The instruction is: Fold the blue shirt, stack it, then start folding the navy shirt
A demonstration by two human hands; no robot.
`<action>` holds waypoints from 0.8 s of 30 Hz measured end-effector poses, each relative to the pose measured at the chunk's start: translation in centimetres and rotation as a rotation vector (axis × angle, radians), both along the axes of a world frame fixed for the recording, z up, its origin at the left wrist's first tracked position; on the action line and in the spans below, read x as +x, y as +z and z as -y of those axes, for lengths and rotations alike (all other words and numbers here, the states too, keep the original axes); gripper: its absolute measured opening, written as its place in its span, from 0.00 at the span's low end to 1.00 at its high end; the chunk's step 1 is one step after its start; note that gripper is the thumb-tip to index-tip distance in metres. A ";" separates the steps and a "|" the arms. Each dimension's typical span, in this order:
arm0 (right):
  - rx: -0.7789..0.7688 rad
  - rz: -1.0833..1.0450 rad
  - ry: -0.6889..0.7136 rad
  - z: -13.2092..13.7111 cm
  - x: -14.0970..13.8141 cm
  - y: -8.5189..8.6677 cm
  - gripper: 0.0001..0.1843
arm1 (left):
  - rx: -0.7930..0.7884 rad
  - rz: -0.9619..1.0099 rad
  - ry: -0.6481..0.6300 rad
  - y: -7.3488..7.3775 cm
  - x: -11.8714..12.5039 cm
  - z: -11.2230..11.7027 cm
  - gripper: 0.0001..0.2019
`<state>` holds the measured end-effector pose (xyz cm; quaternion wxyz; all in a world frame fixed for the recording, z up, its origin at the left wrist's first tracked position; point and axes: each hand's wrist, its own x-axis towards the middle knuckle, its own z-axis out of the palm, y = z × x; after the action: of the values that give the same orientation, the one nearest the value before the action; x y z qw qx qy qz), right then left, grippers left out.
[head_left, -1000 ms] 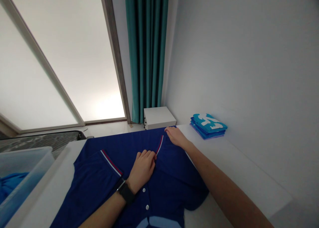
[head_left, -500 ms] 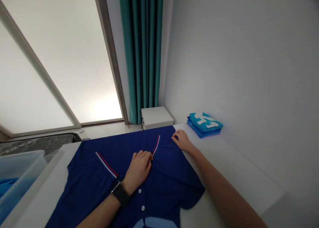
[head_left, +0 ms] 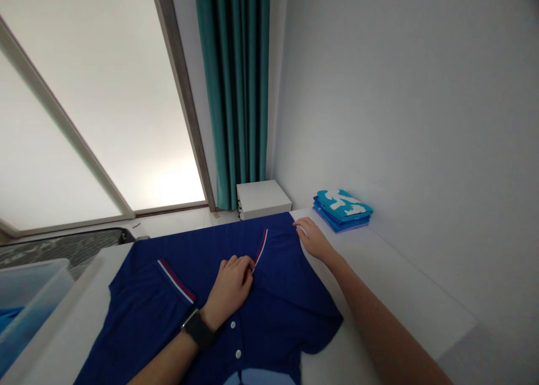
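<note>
**A:** Left hand [head_left: 229, 287]?

**B:** Down on the navy polo shirt [head_left: 290, 301], fingers [head_left: 236, 264] curled, tips right at the edge of the collar. Pinching or only pressing: impossible to tell from this view. Black smartwatch [head_left: 197, 329] on the wrist just behind.

**A:** Right hand [head_left: 314, 240]?

**B:** Out at the far edge of the same shirt, fingers loosely extended and resting on the cloth, no grip showing. Forearm lying alongside, over the white surface [head_left: 404, 301].

**A:** Position of the shirt?

**B:** Spread flat on that surface, front up. Row of white buttons [head_left: 238, 354] just below the left hand, red-and-white striped collar trim [head_left: 261, 247] between the two hands, matching striped sleeve cuff [head_left: 177, 281] off to the left.

**A:** Anything past the hands?

**B:** Folded stack of blue and turquoise T-shirts [head_left: 342, 210] on the surface against the white wall [head_left: 400, 93], near the right hand but not touching it. Farther off, a white bedside cabinet [head_left: 263, 198] at the end of the surface, a teal curtain [head_left: 231, 93] above it, and a tall frosted glass door [head_left: 96, 121] to its left.

**A:** Far left?

**B:** Clear plastic storage bin [head_left: 37, 278], cut off by the frame, with blue cloth [head_left: 6, 317] inside.
</note>
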<state>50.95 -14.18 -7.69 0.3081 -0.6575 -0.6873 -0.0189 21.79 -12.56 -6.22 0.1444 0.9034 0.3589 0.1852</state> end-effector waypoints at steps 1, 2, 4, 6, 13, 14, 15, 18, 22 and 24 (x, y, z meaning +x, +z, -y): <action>-0.005 0.006 0.016 0.5 -0.4 0.2 0.17 | -0.013 0.001 0.007 0.1 0.0 0.0 0.10; -0.021 0.021 0.023 1.0 -0.8 0.3 0.19 | -0.026 -0.001 0.013 0.1 0.1 0.0 0.10; -0.081 0.063 0.022 1.9 -2.0 0.2 0.22 | -0.042 -0.008 0.021 0.3 0.1 0.0 0.10; -0.147 0.097 0.024 2.5 -3.2 0.0 0.25 | -0.050 -0.017 0.029 0.3 0.1 -0.1 0.10; -0.270 0.101 0.021 2.8 -4.0 -0.8 0.30 | -0.152 -0.055 0.073 1.2 0.3 -1.0 0.10; -0.284 0.096 0.017 2.8 -3.9 -1.0 0.31 | -0.152 -0.068 0.070 1.5 0.6 -1.3 0.11; -0.301 0.091 0.008 2.7 -3.8 -1.2 0.31 | -0.141 -0.083 0.061 1.8 0.9 -1.7 0.11; -0.336 0.084 -0.033 2.8 -3.6 -1.9 0.33 | -0.060 -0.138 0.040 2.6 2.9 -3.2 0.12; -0.305 0.093 -0.057 2.9 -3.6 -2.5 0.35 | -0.003 -0.189 0.109 2.7 6.3 -5.7 0.13; -0.289 0.091 -0.064 2.9 -3.5 -2.6 0.35 | -0.005 -0.195 0.130 2.4 7.7 -6.7 0.13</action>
<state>47.44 -17.05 -10.33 0.1780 -0.7149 -0.6749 0.0409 29.48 -5.81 -3.83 0.0987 0.8916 0.4293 0.1046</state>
